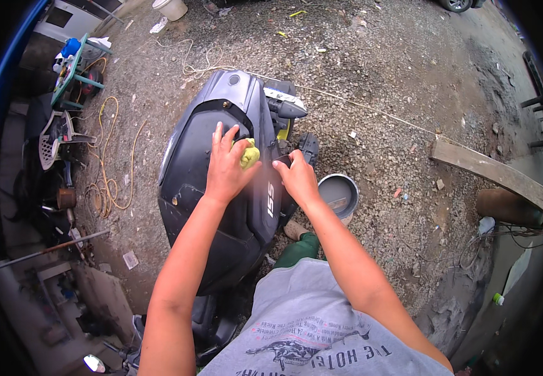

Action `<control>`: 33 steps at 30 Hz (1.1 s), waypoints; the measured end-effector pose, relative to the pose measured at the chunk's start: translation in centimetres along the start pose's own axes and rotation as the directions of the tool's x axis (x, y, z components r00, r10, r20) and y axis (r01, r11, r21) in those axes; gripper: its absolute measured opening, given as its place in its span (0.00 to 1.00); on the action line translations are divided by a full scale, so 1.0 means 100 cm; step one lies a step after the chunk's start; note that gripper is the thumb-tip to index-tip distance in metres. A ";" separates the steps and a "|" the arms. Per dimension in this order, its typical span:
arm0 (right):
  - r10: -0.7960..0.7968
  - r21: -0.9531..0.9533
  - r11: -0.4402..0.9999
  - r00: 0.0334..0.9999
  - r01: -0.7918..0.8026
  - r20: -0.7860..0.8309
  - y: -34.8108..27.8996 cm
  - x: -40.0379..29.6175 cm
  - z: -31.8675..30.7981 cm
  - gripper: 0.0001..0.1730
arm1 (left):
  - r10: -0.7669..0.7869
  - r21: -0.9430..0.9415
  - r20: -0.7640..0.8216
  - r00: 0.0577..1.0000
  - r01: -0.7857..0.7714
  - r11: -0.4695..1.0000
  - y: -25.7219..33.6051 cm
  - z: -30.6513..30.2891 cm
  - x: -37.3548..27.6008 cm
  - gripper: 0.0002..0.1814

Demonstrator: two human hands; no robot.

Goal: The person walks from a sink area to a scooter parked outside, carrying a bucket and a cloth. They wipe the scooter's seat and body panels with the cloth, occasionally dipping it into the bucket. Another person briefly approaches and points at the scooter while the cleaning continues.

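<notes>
A scooter with a black seat and a dark side panel stands before me, its tail away from me. My left hand is over the seat's right part, fingers spread forward, with a crumpled yellow-green cloth held at the thumb side. Beside the panel's outer edge, my right hand pinches a thin dark piece between thumb and fingers; its material is unclear. White writing marks the panel just below. A round basin with greyish water sits on the ground right of the scooter.
Gravel surrounds the scooter. A pale rope crosses it towards a wooden plank at right. An orange cord lies coiled at left, near a white plastic chair and a green table. A white bucket stands far off.
</notes>
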State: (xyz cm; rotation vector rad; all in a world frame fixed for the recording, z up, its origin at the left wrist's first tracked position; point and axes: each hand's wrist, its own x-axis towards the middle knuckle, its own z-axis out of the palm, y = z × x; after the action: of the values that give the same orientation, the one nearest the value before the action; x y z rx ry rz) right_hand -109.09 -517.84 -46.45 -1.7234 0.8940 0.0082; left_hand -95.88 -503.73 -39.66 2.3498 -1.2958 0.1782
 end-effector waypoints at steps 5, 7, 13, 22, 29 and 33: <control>0.011 0.092 0.996 1.000 -0.014 0.029 0.010 0.004 -0.003 0.28 | -0.115 -0.393 -0.081 0.990 0.074 0.917 -0.003 0.012 0.018 0.20; 0.007 0.059 0.998 1.000 -0.007 -0.005 0.008 0.004 -0.004 0.27 | -0.269 -0.568 0.069 0.961 0.259 0.781 0.001 0.008 0.028 0.19; -0.068 0.016 0.997 0.993 0.070 -0.094 0.019 -0.008 0.015 0.26 | -0.251 -0.643 0.142 0.958 0.282 0.712 -0.020 0.017 0.043 0.15; -0.097 0.061 0.993 0.990 0.104 -0.106 0.025 -0.003 0.016 0.27 | -0.064 -0.431 0.092 0.994 0.097 0.897 -0.010 0.025 0.043 0.14; -0.061 0.131 0.989 0.997 0.068 -0.051 0.023 0.002 0.012 0.26 | -0.018 -0.293 0.141 0.990 0.059 0.954 -0.006 0.025 0.046 0.17; -0.004 0.179 0.984 0.997 0.017 -0.075 0.042 -0.014 0.023 0.26 | 0.006 -0.277 0.125 0.992 0.029 0.960 -0.005 0.027 0.045 0.16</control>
State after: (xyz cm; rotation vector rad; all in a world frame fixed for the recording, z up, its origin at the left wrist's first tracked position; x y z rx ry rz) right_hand -111.48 -515.43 -50.19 -1.5688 0.9122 -0.1409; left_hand -93.28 -508.22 -40.77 2.1545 -1.2718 -0.1489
